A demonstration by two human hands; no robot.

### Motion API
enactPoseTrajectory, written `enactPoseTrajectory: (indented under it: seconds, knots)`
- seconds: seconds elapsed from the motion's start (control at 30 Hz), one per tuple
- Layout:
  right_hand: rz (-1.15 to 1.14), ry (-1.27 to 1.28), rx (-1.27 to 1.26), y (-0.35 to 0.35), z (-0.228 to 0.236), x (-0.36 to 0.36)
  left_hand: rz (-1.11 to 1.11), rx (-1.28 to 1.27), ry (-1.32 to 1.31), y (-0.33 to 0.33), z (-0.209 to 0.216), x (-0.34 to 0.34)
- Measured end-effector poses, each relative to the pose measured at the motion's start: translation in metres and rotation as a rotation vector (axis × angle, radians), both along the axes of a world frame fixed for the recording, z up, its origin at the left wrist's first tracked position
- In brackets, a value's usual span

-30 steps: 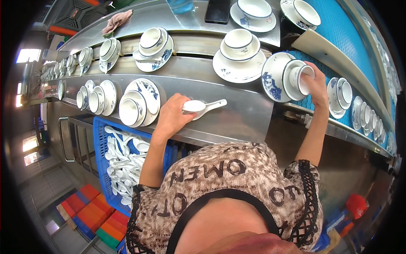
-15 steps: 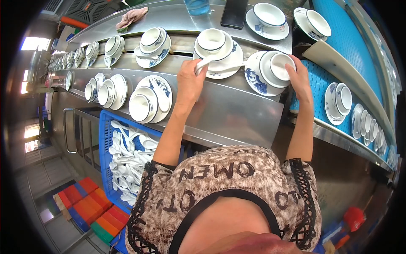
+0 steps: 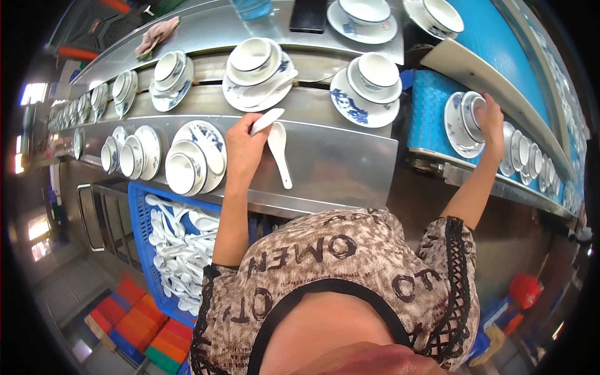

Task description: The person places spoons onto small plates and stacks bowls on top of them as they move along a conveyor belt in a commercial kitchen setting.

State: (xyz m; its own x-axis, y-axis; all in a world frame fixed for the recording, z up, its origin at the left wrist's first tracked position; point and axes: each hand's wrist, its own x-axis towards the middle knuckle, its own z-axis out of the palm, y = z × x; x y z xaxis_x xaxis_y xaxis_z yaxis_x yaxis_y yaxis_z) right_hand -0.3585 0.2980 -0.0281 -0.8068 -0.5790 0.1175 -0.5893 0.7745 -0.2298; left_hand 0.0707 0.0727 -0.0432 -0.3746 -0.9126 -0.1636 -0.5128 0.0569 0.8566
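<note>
My left hand [image 3: 244,147] is closed around a white spoon [image 3: 269,121] above the front of the steel counter. Beside it, against the bare steel, shows a second white spoon [image 3: 281,159] with its handle toward me. My right hand [image 3: 492,130] reaches to the blue belt, fingers on the cup of a nested cup, bowl and plate stack [image 3: 455,122]; its grip is partly hidden. Behind my left hand stands a plate [image 3: 236,100] with a bowl, cup and spoon on it. A similar blue-patterned plate [image 3: 369,117] with bowl and cup sits near the counter's right end.
Rows of stacked dishes [image 3: 165,81] run leftward along the steel counter. A blue basket [image 3: 140,231] of white spoons stands below its front edge. At the back lie a black phone [image 3: 308,15] and a pink cloth [image 3: 156,36]. More stacks [image 3: 522,150] line the blue belt.
My right hand has left the counter's right-end stack and moved right to the stack on the belt. My left hand has drawn back from the middle stack with the spoon. The view has shifted.
</note>
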Motion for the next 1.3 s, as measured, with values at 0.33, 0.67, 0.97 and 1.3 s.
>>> enactPoseTrajectory:
  seconds: [0.33,0.67,0.97,1.3]
  knots:
    - [0.124,-0.681,-0.307,0.011,-0.001,0.038,-0.185,-0.085,-0.112,0.009,-0.003,0.006]
    - [0.071,-0.652,-0.389,-0.029,0.008,0.081,0.017,0.38,0.185,0.002,0.005,-0.036]
    - [0.196,-0.681,-0.445,-0.082,-0.024,0.112,0.085,0.467,0.366,-0.011,0.001,-0.045]
    - [0.182,-0.741,-0.381,-0.065,-0.04,0.082,0.572,-0.435,-0.324,-0.042,0.065,0.122]
